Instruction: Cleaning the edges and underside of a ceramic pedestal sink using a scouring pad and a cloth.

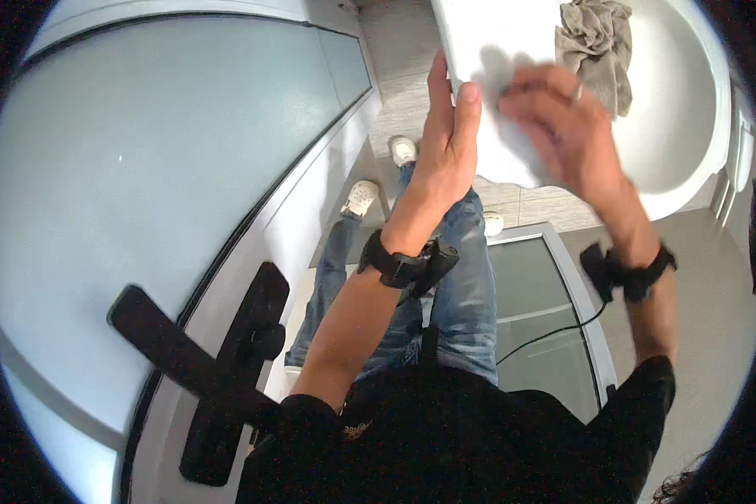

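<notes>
My left hand (451, 147) is at the left edge of a white washbasin counter (500, 29). Its fingers are stretched out, with the thumb apart from them. Over the counter, my right hand (567, 126) is smeared by motion. Its fingers are bent and drawn together. Something dark shows at the fingertips, too blurred to name. A crumpled grey-brown towel (596, 50) lies just beyond my right hand, partly in the basin (676, 92). Both my wrists carry black straps with small devices.
A frosted glass door (168, 143) with a black handle (235, 370) stands close on the left. A glass-panelled cabinet door (533, 286) is low, to the right of my legs. A black cable (554, 332) hangs from the right wrist device. Light tiles (399, 50) cover the floor.
</notes>
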`<state>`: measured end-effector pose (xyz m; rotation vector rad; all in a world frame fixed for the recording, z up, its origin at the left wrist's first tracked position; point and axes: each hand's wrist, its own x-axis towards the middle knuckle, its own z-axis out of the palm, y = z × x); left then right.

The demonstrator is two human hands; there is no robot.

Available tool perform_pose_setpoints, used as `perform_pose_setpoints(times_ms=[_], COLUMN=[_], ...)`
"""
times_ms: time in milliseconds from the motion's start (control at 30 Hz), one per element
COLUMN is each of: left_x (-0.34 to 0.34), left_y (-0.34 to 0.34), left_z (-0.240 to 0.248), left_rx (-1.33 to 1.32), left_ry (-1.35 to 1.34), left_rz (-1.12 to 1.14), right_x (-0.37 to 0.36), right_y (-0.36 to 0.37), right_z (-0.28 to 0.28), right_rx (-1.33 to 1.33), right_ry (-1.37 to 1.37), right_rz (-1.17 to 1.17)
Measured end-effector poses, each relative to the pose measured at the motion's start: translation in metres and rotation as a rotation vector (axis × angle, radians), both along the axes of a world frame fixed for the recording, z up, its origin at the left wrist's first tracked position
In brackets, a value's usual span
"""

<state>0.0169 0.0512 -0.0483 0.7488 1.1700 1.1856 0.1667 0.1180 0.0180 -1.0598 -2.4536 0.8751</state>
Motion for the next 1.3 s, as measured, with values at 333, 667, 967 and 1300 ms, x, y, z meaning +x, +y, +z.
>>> perform_pose_setpoints(times_ms=[333,667,967,1300], left_x=[-0.006,-0.004,-0.031,-0.064], left_y=[0.0,0.02,0.006,-0.024], left_z=[0.008,0.009,0.024,0.049], left_rx=[-0.123,0.126,0.209,0.227], left_ry=[0.009,0.282,0.303,0.337], left_rz=[-0.127,0.031,0.121,0.176], right_x=[-0.04,-0.051,-0.081,-0.125], right_y=[0.089,0.054,0.069,0.047], right_z=[0.02,0.013,0.028,0.05], right_rx=[0.045,0.232,0.241,0.196], right_ry=[-0.072,0.019,-0.028,0.027], right_rz=[0.073,0.182,0.224,0.268])
